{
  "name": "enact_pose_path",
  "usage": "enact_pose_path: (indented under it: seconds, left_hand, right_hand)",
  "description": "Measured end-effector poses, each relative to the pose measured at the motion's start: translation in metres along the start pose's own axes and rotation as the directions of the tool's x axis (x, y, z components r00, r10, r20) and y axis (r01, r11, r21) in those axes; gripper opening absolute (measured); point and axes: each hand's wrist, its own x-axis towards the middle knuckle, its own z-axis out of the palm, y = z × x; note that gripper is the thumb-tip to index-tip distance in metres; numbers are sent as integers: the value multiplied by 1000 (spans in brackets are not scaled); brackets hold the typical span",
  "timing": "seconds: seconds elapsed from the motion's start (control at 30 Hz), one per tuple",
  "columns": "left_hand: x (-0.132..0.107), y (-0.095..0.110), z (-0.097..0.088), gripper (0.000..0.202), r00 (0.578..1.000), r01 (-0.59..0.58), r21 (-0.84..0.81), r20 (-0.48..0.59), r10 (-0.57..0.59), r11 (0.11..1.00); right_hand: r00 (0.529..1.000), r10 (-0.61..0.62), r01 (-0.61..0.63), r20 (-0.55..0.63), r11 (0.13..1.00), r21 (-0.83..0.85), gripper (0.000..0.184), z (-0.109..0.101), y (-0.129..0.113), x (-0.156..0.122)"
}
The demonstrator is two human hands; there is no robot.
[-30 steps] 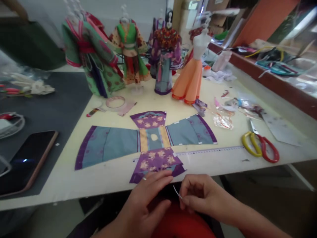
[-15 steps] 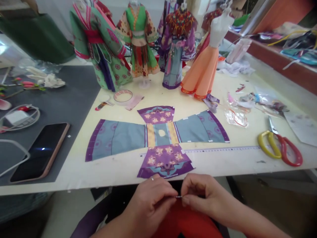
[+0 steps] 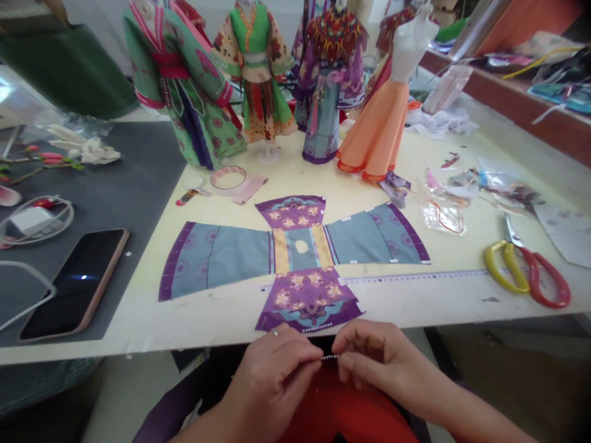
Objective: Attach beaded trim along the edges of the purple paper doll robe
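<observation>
Between my two hands a short string of small pearly beads (image 3: 329, 357) is stretched, just below the table's front edge. My left hand (image 3: 281, 375) pinches one end between thumb and forefinger and wears a ring. The other end is pinched by my right hand (image 3: 381, 360). Right beyond the hands lies a purple floral fabric panel (image 3: 307, 295), with a row of similar beads (image 3: 317, 328) along its near edge. It is part of a cross-shaped layout with a second purple panel (image 3: 290, 212), a blue-grey left panel (image 3: 231, 253) and a blue-grey right panel (image 3: 369, 237).
Scissors (image 3: 529, 271) with yellow and red handles lie at right, near a ruler (image 3: 443, 275). A phone (image 3: 76, 283) rests on the dark mat (image 3: 138, 184) at left. Several small dressed mannequins (image 3: 258, 67) stand behind, with a tape roll (image 3: 228, 178) in front.
My hands have moved slightly up and left. They have drawn a little apart, so more of the bead string shows between the fingers.
</observation>
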Motion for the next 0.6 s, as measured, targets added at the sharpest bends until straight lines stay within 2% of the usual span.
enact_pose_path:
  seconds: [0.3,0.6]
  left_hand:
    - [0,2,-2,15,999,19,-20,-27,-20,1000]
    - [3,3,0,16,999,18,-23,-39,-19,1000]
  right_hand:
    - [1000,-20,21,-18,998,56,23,1,8,1]
    - [999,-44,45,-11,995,84,22,6,11,4]
